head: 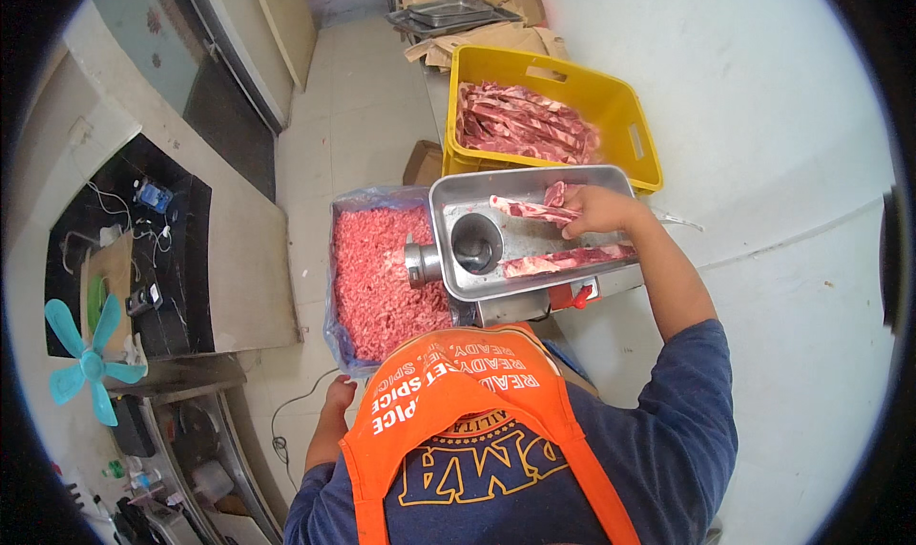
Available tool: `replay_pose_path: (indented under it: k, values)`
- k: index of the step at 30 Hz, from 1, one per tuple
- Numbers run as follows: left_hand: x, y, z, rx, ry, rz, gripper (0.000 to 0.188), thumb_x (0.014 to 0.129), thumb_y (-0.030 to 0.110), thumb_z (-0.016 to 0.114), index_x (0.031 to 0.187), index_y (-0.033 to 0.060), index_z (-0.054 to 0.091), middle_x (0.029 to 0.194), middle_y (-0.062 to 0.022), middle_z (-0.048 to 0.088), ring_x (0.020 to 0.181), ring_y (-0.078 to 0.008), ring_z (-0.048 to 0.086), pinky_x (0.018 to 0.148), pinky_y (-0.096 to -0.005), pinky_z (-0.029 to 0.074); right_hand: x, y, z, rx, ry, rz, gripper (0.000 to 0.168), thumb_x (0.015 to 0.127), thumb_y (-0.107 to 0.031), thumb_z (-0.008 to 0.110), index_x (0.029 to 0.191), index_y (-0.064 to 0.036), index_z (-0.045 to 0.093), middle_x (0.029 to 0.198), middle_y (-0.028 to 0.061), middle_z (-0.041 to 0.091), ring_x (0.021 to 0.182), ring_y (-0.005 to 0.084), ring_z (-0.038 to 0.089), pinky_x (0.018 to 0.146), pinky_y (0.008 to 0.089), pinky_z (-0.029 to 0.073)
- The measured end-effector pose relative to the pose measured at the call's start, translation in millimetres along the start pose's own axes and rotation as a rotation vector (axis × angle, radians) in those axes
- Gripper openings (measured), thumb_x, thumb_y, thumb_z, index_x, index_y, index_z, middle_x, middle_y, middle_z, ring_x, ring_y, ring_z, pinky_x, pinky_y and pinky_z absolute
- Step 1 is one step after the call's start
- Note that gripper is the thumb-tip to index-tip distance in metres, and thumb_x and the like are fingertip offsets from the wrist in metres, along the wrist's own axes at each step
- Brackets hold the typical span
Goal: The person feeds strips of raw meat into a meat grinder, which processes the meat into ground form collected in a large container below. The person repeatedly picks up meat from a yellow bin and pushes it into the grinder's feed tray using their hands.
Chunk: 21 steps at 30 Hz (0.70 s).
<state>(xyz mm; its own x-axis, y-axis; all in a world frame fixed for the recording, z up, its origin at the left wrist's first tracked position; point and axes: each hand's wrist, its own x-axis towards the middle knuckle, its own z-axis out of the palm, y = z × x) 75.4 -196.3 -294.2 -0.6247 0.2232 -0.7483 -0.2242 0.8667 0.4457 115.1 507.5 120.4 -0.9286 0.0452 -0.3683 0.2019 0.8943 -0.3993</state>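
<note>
My right hand (597, 210) grips raw meat strips (526, 208) over the metal feed tray (458, 193) of a meat grinder. Another long meat strip (551, 260) lies along the tray's near side, one end by the round feed throat (477, 243). Inside the throat, a little of the metal auger shows. At the left, the grinder's outlet (422, 262) points over a plastic-lined container (331, 259) of ground meat (379, 287). My left hand (339, 393) hangs low beside the container's near corner; its fingers are partly hidden.
A yellow plastic crate (558, 62) of meat strips stands behind the tray. Under the tray is a red switch (583, 298). Metal trays and cardboard (472, 26) sit farther back. A black cable (280, 441) lies on the floor. A turquoise fan (91, 364) is at the left.
</note>
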Motion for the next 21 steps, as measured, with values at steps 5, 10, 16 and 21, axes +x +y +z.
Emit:
replay_pose_path:
  k: [5, 10, 16, 21]
  values:
    - [5.5, 4.6, -9.3, 0.291, -0.015, 0.229, 0.049, 0.091, 0.030, 0.065, 0.134, 0.0058, 0.057, 0.119, -0.0200, 0.069, 0.113, -0.0316, 0.065, 0.097, -0.0384, 0.049, -5.9, -44.7, -15.0, -0.115, 0.113, -0.090, 0.045, 0.071, -0.034, 0.077, 0.101, 0.000, 0.071, 0.107, 0.0198, 0.068, 0.102, 0.0362, 0.062, 0.088, 0.0436, 0.048]
    - [9.5, 24.9, -10.1, 0.356, -0.071, 0.217, 0.049, 0.092, 0.030, 0.064, 0.135, 0.0065, 0.057, 0.122, -0.0200, 0.068, 0.115, -0.0322, 0.064, 0.098, -0.0384, 0.048, 0.6, -60.1, 17.2, -0.112, 0.270, -0.285, 0.040, 0.082, -0.038, 0.071, 0.098, -0.001, 0.071, 0.103, 0.0203, 0.068, 0.101, 0.0372, 0.061, 0.089, 0.0465, 0.048]
    - [4.5, 15.4, -8.8, 0.241, -0.004, 0.142, 0.048, 0.093, 0.029, 0.065, 0.134, 0.0064, 0.058, 0.122, -0.0196, 0.068, 0.115, -0.0323, 0.064, 0.097, -0.0380, 0.049, 23.9, -69.8, 28.6, -0.081, 0.149, -0.045, 0.037, 0.094, -0.033, 0.055, 0.102, -0.001, 0.072, 0.113, 0.0234, 0.067, 0.109, 0.0394, 0.061, 0.096, 0.0475, 0.047]
    - [5.1, 14.5, -10.7, 0.281, -0.047, 0.171, 0.048, 0.092, 0.028, 0.066, 0.134, 0.0060, 0.057, 0.122, -0.0195, 0.068, 0.115, -0.0321, 0.064, 0.096, -0.0377, 0.049, 32.7, -48.8, 31.8, -0.228, 0.079, -0.006, 0.038, 0.098, -0.031, 0.051, 0.116, -0.001, 0.066, 0.107, 0.0250, 0.068, 0.103, 0.0393, 0.063, 0.094, 0.0463, 0.047]
